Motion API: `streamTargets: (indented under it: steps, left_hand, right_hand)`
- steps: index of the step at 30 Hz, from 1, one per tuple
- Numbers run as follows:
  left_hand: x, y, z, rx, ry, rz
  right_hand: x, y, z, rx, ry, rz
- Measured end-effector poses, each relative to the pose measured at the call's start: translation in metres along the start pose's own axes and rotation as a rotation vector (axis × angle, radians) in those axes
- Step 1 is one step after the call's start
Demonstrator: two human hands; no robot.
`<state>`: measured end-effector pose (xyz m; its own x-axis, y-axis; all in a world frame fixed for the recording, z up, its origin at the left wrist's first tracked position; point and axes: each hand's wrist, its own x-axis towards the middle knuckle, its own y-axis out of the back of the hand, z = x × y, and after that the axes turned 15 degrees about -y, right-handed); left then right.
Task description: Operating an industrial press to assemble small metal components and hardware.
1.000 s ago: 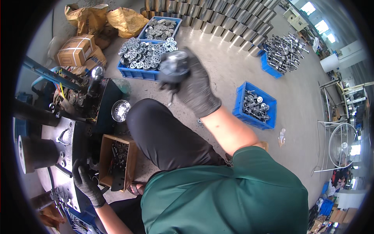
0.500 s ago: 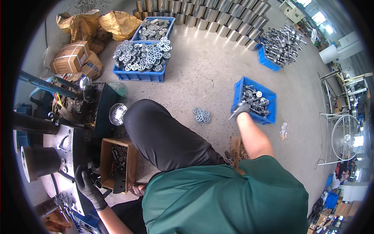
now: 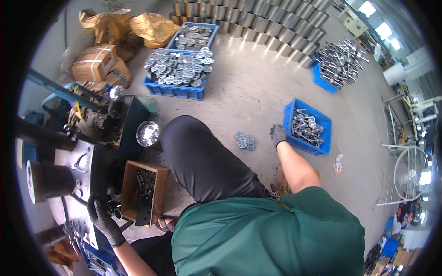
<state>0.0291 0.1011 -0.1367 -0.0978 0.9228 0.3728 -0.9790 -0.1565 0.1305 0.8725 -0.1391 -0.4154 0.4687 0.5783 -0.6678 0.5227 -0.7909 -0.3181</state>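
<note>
My gloved right hand (image 3: 278,134) is just outside the left wall of a blue crate (image 3: 326,146). Its fingers are loosely bent, and I see nothing held in them. Inside that crate lies a heap of metal wheels on shafts (image 3: 307,128). A small group of grey spoked discs (image 3: 244,141) rests on the floor left of this hand. My gloved left hand (image 3: 105,222) lies along the edge of the machine's metal table (image 3: 84,161), fingers stretched out, with nothing visible in it.
A wooden box of small dark parts (image 3: 159,193) stands beside the machine, below a shiny metal bowl (image 3: 148,134). Blue crates heaped with spoked discs (image 3: 177,69) are farther off. Metal cylinders (image 3: 248,25) are stacked at the back, and shafted parts overfill another blue crate (image 3: 326,79).
My right hand has come off the crate's rim, moving left to just outside its wall. My left hand stays at the machine's edge. The whole view has shifted slightly.
</note>
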Motion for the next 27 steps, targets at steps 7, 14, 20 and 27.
streamTargets:
  steps: [7, 14, 20, 27]
  left_hand:
    - [0.032, 0.125, 0.033, -0.253, 0.154, 0.683]
    - [0.045, 0.202, 0.003, -0.595, 0.021, 1.138]
    - [0.037, 0.228, 0.015, -0.749, -0.001, 1.326]
    - [0.045, 0.242, 0.018, -1.030, -0.072, 1.373]
  right_hand:
    - [-0.080, -0.325, 0.048, -0.674, 0.029, -0.132]
    - [-0.119, -0.543, -0.029, -1.228, 0.312, -0.600]
    - [-0.285, -0.672, 0.034, -1.696, 0.723, -1.199]
    - [-0.293, -0.664, 0.119, -1.913, 0.897, -1.572]
